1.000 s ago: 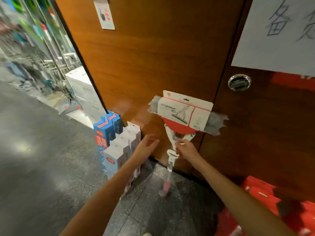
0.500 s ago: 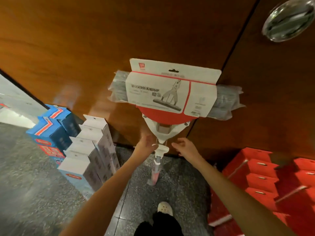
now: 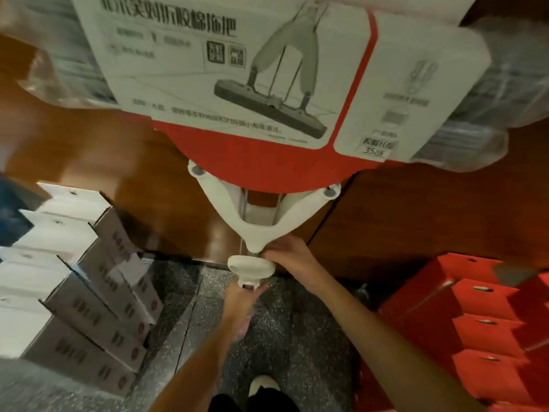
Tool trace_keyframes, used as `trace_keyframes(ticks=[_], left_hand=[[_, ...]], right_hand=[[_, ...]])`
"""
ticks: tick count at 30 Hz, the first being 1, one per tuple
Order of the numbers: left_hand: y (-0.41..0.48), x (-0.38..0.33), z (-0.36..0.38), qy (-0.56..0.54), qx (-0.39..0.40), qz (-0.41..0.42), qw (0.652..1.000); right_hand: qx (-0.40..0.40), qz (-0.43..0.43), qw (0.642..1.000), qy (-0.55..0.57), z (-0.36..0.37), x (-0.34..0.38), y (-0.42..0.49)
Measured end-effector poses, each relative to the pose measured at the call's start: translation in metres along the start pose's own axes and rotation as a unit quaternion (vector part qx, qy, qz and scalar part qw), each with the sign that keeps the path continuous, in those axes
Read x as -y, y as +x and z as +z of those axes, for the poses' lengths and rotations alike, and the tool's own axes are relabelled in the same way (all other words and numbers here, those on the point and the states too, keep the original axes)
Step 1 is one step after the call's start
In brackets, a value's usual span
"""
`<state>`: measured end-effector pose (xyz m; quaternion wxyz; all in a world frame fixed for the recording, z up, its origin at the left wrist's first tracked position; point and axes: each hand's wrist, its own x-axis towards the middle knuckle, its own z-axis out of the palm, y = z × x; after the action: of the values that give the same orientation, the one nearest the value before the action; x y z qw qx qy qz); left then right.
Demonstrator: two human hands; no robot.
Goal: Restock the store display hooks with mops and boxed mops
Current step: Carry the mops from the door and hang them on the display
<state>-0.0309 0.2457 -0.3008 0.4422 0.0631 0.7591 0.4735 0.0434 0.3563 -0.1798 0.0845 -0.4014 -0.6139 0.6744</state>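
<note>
A sponge mop (image 3: 261,233) stands head-up right in front of me, its head wrapped in clear plastic under a white and red cardboard label (image 3: 237,69). My right hand (image 3: 292,260) grips the shaft just below the white Y-shaped yoke. Lower down, my left hand (image 3: 240,304) holds the shaft under the white squeeze lever (image 3: 251,267); the shaft below it is hidden by the hand. A row of white boxed mops (image 3: 74,278) leans against the wooden wall (image 3: 104,156) at the left.
Red boxes (image 3: 481,322) are stacked on the floor at the right. The speckled grey floor (image 3: 184,307) lies between the two stacks, with my shoe (image 3: 264,385) on it. A dark blue box (image 3: 12,203) shows at the far left edge.
The mop has come up much closer to the camera, its label now filling the top of the view. My left hand moved from beside the yoke to the shaft under the lever; my right hand closed on the shaft.
</note>
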Motion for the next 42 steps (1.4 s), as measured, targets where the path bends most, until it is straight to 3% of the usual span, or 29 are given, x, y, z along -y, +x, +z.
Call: trace_keyframes(ticks=[13,21,32,42], left_hand=[[-0.064,-0.027,-0.005,-0.001,-0.042,-0.019,0.999],[-0.181,-0.102,-0.020,0.039,-0.013,0.023,0.999],[-0.357,-0.160,-0.052,0.076,-0.006,0.091,0.993],[-0.559,-0.173,0.025,0.099,0.063,0.263,0.958]], right_hand=[[0.045,-0.001,0.999,0.006,0.024,0.049,-0.052],[-0.141,-0.092,0.986,0.021,0.039,0.154,-0.147],[-0.228,-0.139,0.964,-0.001,0.044,0.244,-0.315],[-0.369,-0.214,0.904,-0.038,-0.034,0.288,-0.548]])
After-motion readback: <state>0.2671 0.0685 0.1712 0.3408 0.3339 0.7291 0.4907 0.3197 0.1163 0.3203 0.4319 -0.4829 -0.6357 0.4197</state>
